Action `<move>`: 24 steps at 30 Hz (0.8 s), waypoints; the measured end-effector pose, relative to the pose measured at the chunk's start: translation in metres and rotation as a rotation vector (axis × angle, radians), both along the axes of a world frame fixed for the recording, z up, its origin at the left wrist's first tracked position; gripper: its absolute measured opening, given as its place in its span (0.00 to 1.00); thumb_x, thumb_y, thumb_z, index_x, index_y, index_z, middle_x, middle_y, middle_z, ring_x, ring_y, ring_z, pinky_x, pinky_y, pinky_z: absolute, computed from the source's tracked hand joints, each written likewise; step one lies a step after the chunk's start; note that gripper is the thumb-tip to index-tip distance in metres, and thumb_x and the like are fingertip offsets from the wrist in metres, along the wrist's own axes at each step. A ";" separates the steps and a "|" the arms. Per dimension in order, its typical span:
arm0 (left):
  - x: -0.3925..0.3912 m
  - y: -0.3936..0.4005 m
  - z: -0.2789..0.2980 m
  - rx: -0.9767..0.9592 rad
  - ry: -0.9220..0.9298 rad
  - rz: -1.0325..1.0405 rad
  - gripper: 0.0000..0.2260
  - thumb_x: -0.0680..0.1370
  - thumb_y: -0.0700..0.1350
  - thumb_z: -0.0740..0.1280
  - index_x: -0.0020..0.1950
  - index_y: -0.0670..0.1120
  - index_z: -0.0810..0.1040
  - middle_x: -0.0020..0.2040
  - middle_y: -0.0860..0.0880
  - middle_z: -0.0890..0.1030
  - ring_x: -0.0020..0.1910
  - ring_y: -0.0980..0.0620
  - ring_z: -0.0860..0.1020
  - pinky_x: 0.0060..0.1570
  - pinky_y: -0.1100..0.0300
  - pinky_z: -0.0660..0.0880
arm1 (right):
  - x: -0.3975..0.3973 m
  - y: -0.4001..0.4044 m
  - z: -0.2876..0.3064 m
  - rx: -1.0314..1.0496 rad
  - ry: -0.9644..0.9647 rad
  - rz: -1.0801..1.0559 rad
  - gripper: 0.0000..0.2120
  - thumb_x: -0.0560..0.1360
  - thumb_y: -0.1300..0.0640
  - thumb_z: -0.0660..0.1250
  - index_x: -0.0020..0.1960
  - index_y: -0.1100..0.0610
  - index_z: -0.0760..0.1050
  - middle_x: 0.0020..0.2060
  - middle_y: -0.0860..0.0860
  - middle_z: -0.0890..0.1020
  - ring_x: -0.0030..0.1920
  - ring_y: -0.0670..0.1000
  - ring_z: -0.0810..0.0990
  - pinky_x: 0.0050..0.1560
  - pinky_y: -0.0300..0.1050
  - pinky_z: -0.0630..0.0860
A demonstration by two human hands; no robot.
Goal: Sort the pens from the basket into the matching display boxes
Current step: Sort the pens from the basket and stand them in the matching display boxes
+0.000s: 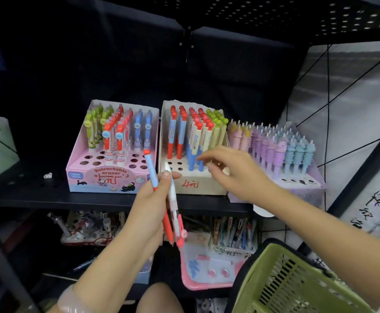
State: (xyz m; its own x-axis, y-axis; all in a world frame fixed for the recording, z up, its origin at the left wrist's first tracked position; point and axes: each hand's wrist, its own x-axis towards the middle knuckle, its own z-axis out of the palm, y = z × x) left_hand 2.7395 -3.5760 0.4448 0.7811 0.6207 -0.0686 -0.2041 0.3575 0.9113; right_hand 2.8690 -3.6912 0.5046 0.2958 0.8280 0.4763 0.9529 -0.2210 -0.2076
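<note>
Nearest, at about five o'clock, the green basket (297,281) hangs by the person's right arm; what is left inside it cannot be seen from this angle. Just above centre at six o'clock, the left hand (149,204) grasps two pens together: a blue-and-red pen (151,175) with its red cap pointing to twelve o'clock, and a white-and-pink pen (173,199) lying beside it. Farther in, at about three o'clock of that hand, the right hand (234,170) reaches over the front of the cream display box (193,184), fingers loosely bent; whether they pinch anything I cannot tell, the fingertips being blurred.

That box has blue-and-red pens standing in it and open holes at its front left, so I judge the blue-and-red pen belongs there. To do it well, pass one pen at a time to the right hand, hold it upright, tip down, and seat it in an open hole without knocking its neighbours. At ten o'clock the pink display box (107,179) likewise has free holes; the purple display box (297,177) at two o'clock looks unrelated.
</note>
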 end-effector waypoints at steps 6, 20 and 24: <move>-0.014 0.018 0.006 -0.089 -0.177 0.146 0.10 0.80 0.46 0.59 0.44 0.44 0.75 0.30 0.50 0.71 0.26 0.59 0.70 0.28 0.68 0.74 | -0.055 0.019 -0.030 -0.205 0.951 0.127 0.06 0.80 0.55 0.57 0.47 0.50 0.71 0.34 0.52 0.82 0.31 0.46 0.79 0.38 0.37 0.77; -0.070 0.060 -0.008 0.184 -0.174 0.262 0.06 0.78 0.40 0.63 0.49 0.48 0.79 0.25 0.55 0.68 0.22 0.59 0.63 0.22 0.69 0.63 | -0.073 0.097 0.014 0.348 0.993 0.057 0.06 0.79 0.54 0.61 0.47 0.54 0.75 0.36 0.49 0.78 0.32 0.41 0.77 0.37 0.34 0.76; -0.083 0.077 -0.004 0.183 -0.182 0.307 0.06 0.77 0.39 0.64 0.51 0.46 0.78 0.28 0.55 0.74 0.23 0.59 0.65 0.22 0.69 0.64 | -0.086 0.123 0.030 0.294 0.825 0.150 0.05 0.80 0.55 0.59 0.49 0.46 0.71 0.38 0.47 0.79 0.33 0.38 0.78 0.40 0.33 0.78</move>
